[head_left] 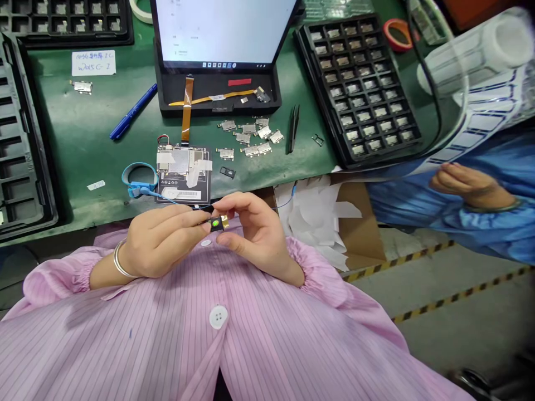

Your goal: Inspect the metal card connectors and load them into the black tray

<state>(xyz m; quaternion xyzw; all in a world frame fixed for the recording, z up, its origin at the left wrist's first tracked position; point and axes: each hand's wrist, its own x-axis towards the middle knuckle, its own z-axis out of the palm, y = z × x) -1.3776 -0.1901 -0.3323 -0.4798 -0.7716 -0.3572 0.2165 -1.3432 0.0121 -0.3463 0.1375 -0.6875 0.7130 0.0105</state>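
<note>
Pinched in the left hand's (156, 239) fingertips, low in the view at chest height, is a small black part (215, 223) with a green dot and gold end at its three o'clock, where the right hand (263, 239) curves around it, though I cannot tell whether that hand grips too. It looks light, its body stiff, its gold end thin and likely easily creased, so the safest hold seems the black edges. Outward on the green bench lie a taped board (180, 161) at eleven o'clock, metal parts (251, 151) at one, and a tray (327, 106) between one and two.
</note>
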